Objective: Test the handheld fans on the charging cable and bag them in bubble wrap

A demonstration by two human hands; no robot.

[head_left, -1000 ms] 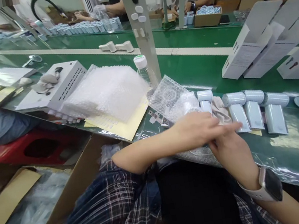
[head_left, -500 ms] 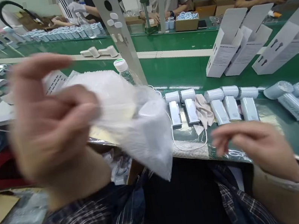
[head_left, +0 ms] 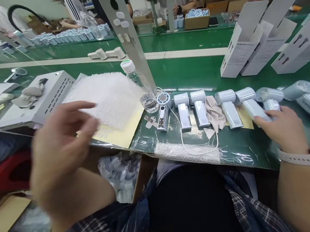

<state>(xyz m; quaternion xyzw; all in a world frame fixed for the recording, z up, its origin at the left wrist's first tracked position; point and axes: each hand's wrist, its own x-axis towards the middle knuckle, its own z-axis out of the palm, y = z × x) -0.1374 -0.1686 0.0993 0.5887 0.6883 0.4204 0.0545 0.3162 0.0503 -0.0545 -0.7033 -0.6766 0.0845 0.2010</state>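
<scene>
Near the front edge of the green bench (head_left: pixel 195 73), my right hand (head_left: pixel 282 130) closes on a pale blue fan (head_left: pixel 270 104) in the row; my left hand (head_left: pixel 60 155) hovers open, empty, over the bubble-wrap stack (head_left: pixel 107 96).

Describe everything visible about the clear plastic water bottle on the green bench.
The clear plastic water bottle stands upright on the green bench, right in front of the slanted grey metal post. It has a white screw cap with green print, closed. It looks almost empty, with only a little water at the bottom. The stack of white bubble-wrap bags lies beside it. Neither hand touches it.
</scene>
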